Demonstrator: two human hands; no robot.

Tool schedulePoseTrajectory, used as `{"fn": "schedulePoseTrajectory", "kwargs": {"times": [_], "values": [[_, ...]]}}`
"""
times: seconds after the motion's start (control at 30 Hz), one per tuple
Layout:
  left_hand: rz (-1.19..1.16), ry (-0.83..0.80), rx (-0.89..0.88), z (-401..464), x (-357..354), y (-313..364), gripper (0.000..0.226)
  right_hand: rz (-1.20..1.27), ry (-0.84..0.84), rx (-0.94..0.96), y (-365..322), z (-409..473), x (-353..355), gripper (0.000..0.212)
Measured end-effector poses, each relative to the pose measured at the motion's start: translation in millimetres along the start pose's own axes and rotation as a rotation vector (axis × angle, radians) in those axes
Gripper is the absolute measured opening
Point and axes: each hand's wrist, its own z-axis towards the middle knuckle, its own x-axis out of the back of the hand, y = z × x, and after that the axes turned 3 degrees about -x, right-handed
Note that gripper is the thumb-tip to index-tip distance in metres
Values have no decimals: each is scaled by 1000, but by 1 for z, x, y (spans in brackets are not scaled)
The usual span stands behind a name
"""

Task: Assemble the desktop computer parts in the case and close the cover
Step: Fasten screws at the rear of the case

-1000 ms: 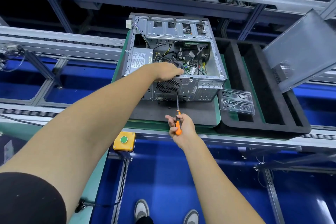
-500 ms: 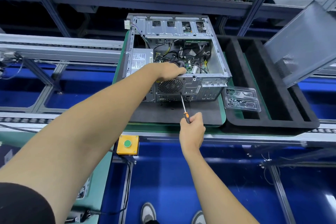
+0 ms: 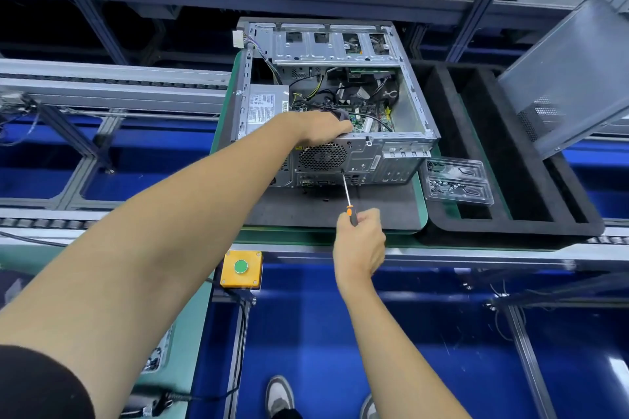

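The open silver computer case (image 3: 413, 105) lies on a grey mat (image 3: 374, 207), rear panel facing me, with cables and a motherboard inside. My left hand (image 3: 315, 127) reaches over the rear edge, and its fingers curl round a black fan (image 3: 341, 114) just behind the round grille (image 3: 321, 156); the fingertips are hidden. Below it, my right hand (image 3: 360, 241) grips an orange and black screwdriver (image 3: 350, 213). The screwdriver's tip rests on the rear panel at the grille's lower right corner.
The grey side cover (image 3: 571, 78) leans at the right over a black foam tray (image 3: 510, 224). A clear plastic pack of screws (image 3: 457, 180) lies beside the case. A yellow box with a green button (image 3: 241, 267) hangs on the conveyor's front rail.
My right hand has turned on the screwdriver, from palm-up to knuckles-up, with the tip staying at the grille's corner. My left hand has stayed in the case.
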Motion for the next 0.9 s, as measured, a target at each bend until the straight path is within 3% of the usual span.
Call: {"fn": "schedulePoseTrajectory", "kwargs": {"times": [0.07, 0.13, 0.27, 0.33, 0.43, 0.53, 0.57, 0.63, 0.7, 0.77, 0.87, 0.9], "values": [[-11, 3, 1, 0, 0, -1, 39, -121, 12, 137, -1, -6, -4, 26], [-19, -1, -3, 1, 0, -2, 38, 20, -64, 96, -2, -1, -6, 20], [20, -8, -14, 3, 1, -2, 38, 870, -699, -553, 6, 31, 17, 22], [30, -5, -26, 5, 1, -2, 40, 930, -829, -654, 9, 45, 29, 18], [34, -9, -25, 6, 1, -4, 39, 676, -626, -507, 3, 41, 28, 12], [8, -19, -14, 7, 2, -3, 39, 330, -277, -145, -8, 17, 19, 15], [1, -23, -11, 6, 2, -3, 39, 174, -220, -37, -10, 10, 16, 10], [-5, -20, -3, 5, 2, -3, 39, -126, -124, 121, -12, 4, 9, 22], [-8, -16, 4, 5, 2, -3, 39, -202, -86, 194, -13, 5, 7, 26], [1, -12, 1, 6, 1, -4, 39, 17, -210, 94, -10, 16, 10, 13], [-2, -29, -2, 7, 1, -5, 39, 761, -667, -477, -6, 34, 23, 21], [-7, -30, -2, 7, 1, -5, 38, 902, -778, -612, -4, 38, 28, 24]]}}
